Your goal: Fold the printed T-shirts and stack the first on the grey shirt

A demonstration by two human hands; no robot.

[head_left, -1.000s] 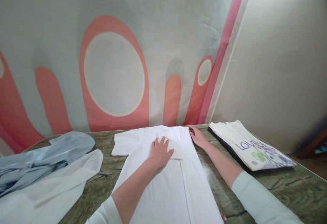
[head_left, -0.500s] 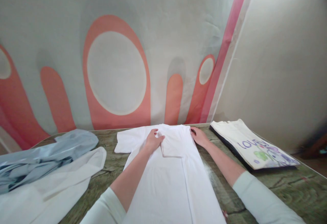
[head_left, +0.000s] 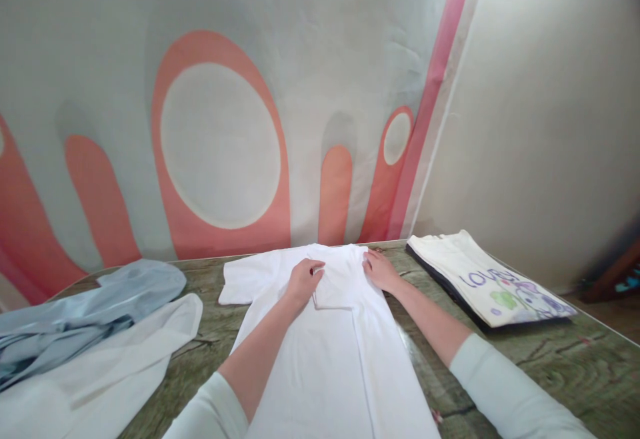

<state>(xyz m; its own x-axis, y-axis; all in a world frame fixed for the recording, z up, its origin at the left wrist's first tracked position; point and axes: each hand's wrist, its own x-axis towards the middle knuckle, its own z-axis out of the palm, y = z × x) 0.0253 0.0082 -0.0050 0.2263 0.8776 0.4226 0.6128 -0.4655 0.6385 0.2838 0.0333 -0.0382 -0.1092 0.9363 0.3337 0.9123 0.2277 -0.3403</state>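
Note:
A white T-shirt (head_left: 310,359) lies on the table, its right side folded inward and that sleeve (head_left: 335,287) laid across the chest. The other sleeve (head_left: 245,280) is stretched out to the left. My left hand (head_left: 303,281) is closed at the folded sleeve's inner edge, thumb and forefinger pinching the cloth there. At the folded shoulder edge rests my right hand (head_left: 382,271), open, its fingers lying on the fabric. The undersides of both hands are hidden.
Crumpled light-blue clothing (head_left: 135,292) and a white garment (head_left: 115,365) lie on the left of the wood-patterned table (head_left: 200,352). On the right sits a folded stack topped by a cream cloth (head_left: 480,272) with lettering and drawings. A wall (head_left: 310,59) stands behind the table.
My left thumb and forefinger have come closer together at the sleeve edge. My right fingers have moved slightly inward onto the shoulder fold. The view has shifted a little.

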